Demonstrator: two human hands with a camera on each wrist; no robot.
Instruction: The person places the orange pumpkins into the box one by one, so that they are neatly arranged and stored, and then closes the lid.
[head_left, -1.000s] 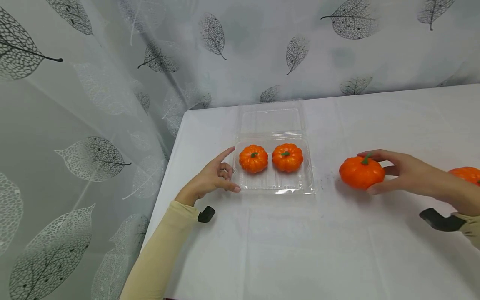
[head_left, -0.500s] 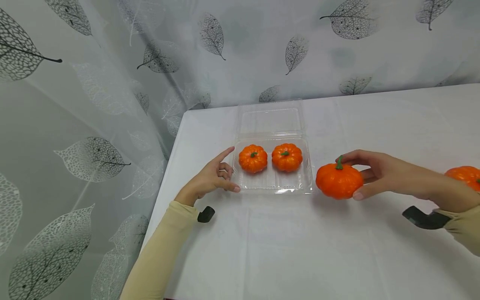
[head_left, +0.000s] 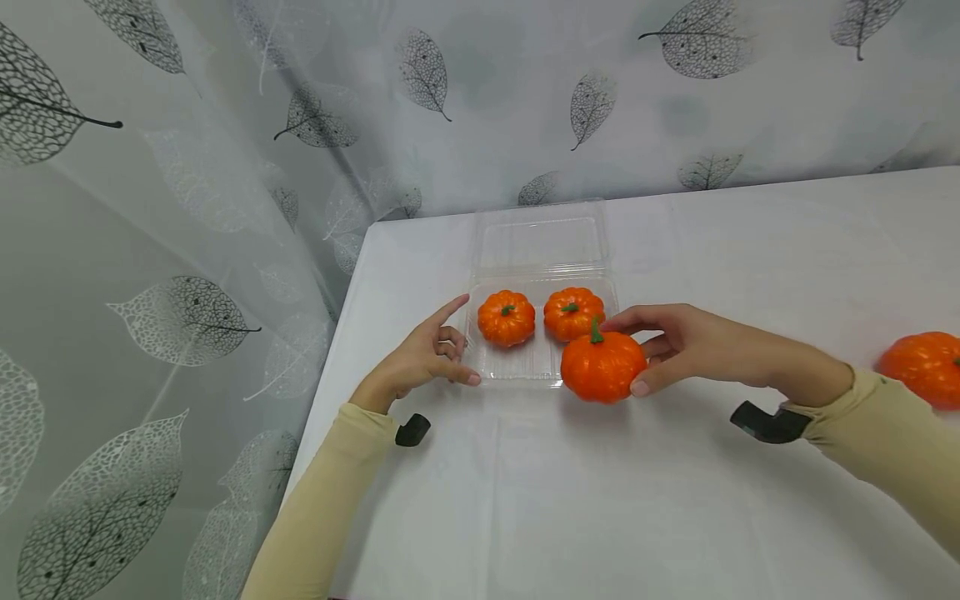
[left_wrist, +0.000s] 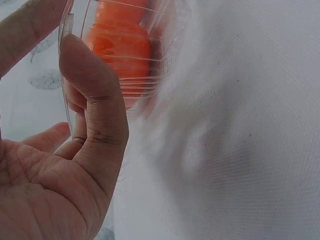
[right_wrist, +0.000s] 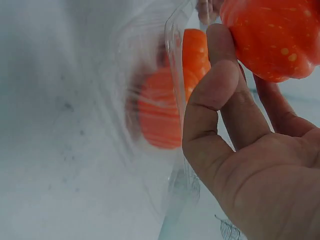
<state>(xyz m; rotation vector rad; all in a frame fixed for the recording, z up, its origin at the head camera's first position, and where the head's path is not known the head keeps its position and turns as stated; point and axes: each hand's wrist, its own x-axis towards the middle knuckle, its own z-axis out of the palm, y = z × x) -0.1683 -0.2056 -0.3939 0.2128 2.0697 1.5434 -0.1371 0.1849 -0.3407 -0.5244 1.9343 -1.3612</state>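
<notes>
A clear plastic clamshell box stands with its lid folded back. Inside, side by side in its far half, are two small orange pumpkins, the left pumpkin and the right pumpkin. My left hand holds the box's left edge, index finger stretched along it; in the left wrist view the thumb lies against the rim. My right hand grips a third pumpkin by its right side, stem up, over the box's front right corner, partly hiding the box and the right pumpkin.
Another orange pumpkin rests on the white-covered table at the far right, behind my right forearm. A leaf-patterned curtain hangs along the table's back and left edges.
My right hand has carried its pumpkin leftward, from the table right of the box to above the box's front right part. My left hand and the box have stayed in place.
</notes>
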